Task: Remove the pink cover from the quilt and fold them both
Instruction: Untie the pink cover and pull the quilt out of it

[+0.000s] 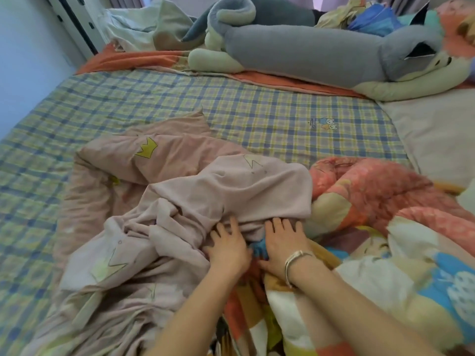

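A pink cover (164, 201) printed with yellow crowns lies bunched up on the near left of the bed. The colourful patterned quilt (372, 240) spills out of it to the right, partly still under the pink cloth. My left hand (228, 247) lies on the bunched edge of the cover with its fingers spread and reaching into the folds. My right hand (285, 242), with a bracelet at the wrist, rests flat beside it where the cover meets the quilt. Its fingertips are at the cover's hem.
A checked blue and yellow sheet (180, 104) covers the bed. A long grey and cream plush toy (308, 52) lies across the far side on an orange blanket (133, 60). Loose bedding and clothes are heaped at the back. A wall stands at left.
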`<state>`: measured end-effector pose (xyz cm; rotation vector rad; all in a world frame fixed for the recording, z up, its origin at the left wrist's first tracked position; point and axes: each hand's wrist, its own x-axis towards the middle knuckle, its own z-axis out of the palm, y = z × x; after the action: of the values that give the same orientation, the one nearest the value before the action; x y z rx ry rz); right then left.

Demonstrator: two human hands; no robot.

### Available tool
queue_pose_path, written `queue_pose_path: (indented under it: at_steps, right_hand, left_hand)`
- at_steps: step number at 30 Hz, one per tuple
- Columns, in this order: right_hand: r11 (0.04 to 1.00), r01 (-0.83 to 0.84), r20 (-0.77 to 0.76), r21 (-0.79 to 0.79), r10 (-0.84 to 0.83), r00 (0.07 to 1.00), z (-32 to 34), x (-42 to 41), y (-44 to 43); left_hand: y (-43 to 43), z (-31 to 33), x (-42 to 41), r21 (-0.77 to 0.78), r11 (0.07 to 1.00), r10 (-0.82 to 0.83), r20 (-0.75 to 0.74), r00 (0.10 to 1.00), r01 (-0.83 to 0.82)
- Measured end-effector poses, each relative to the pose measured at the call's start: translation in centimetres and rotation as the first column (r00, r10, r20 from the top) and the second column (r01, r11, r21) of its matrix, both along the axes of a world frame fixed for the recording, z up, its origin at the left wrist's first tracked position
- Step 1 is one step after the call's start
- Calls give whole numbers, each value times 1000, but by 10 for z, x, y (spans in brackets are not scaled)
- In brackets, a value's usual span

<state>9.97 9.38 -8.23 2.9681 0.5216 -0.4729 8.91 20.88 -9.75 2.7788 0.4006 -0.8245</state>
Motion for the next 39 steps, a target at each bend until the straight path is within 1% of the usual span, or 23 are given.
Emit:
queue_pose_path:
  at_steps: [3, 5, 8, 9, 11, 13, 14, 16, 17, 20, 21, 22, 24, 26, 27, 28, 30, 31, 32, 34, 35, 37, 39]
  right_hand:
    - [996, -89, 180, 16, 85, 980, -14, -16, 3]
    - [995, -73, 55, 63, 70, 996, -19, -21, -3]
    - [999, 14, -247, -30, -21, 969, -10, -26, -20]
    - [999, -20, -254, -50, 7, 967, -15, -29, -26]
    - [993, -116, -326, -36, 99, 940, -16, -36, -32]
    - [969, -241, -327, -61, 209, 922, -14, -39, -32]
    - [949, -308, -327, -69, 270, 906, -14, -39, -30]
    - [927, -368, -397, -72, 311, 863, -7, -41, -26]
    - [932, -355, -439, -67, 292, 850, -1, -41, -26]
    - [956, -294, -507, 7, 257, 823, 16, -49, -38]
    - [953, -304, -537, -9, 252, 805, 20, -53, -45]
    - [951, -308, -577, -31, 234, 782, 22, -55, -52]
    - [952, -301, -672, -49, 192, 716, 23, -55, -61]
    - [948, -313, -715, -61, 178, 676, 21, -51, -58]
    - [943, -327, -714, -59, 188, 674, 23, -49, -52]
    - [947, -316, -709, -55, 186, 680, 24, -45, -43]
    - [972, -233, -630, 27, 198, 751, 35, -31, -20]
    - [983, -162, -603, 81, 178, 778, 40, -21, -5]
    - [987, -87, -592, 132, 149, 792, 40, -12, 10]
    - [971, 30, -557, 239, 111, 823, 32, 0, 35]
    - [965, 46, -557, 259, 110, 823, 27, 0, 46]
    - [981, -8, -596, 193, 124, 793, 10, -15, 54]
    - [982, -161, -592, 94, 186, 784, 0, -37, 53]
  left_hand:
    - [-1, -22, 9, 131, 989, 36, 196, 980, -62]
    - [3, -28, 15, 233, 968, 32, 258, 965, -94]
    - [17, -31, 17, 303, 953, -40, 213, 976, -27]
    - [24, -26, 17, 305, 952, -62, 209, 976, -4]
    - [35, -18, 20, 202, 979, -23, 235, 972, -25]
    - [48, 2, 30, -92, 972, 236, 351, 906, -217]
    - [54, 18, 38, -310, 883, 454, 378, 807, -351]
    - [67, 49, 57, -643, 578, 774, 237, 586, -503]
    - [71, 63, 64, -739, 432, 846, 133, 517, -517]
    - [93, 98, 89, -873, 107, 914, -102, 393, -475]
    - [103, 109, 98, -901, 18, 905, -170, 391, -434]
    - [115, 121, 108, -919, -10, 905, -176, 388, -394]
    - [133, 143, 124, -947, 63, 920, -67, 385, -316]
    - [135, 155, 121, -939, 279, 890, 176, 420, -199]
    - [129, 158, 111, -906, 396, 835, 287, 470, -150]
    - [126, 147, 101, -841, 529, 725, 381, 574, -110]
    - [115, 108, 66, -567, 823, 330, 433, 839, -31]
    - [107, 85, 46, -356, 934, 117, 327, 938, 7]
    - [99, 63, 25, -156, 985, -42, 186, 982, 72]
    - [80, 34, -17, 26, 975, -217, -54, 975, 219]
    - [71, 29, -33, 68, 960, -265, -93, 960, 272]
    - [72, 18, -50, 171, 907, -382, -46, 923, 384]
    - [87, 12, -51, 281, 828, -526, 86, 846, 486]
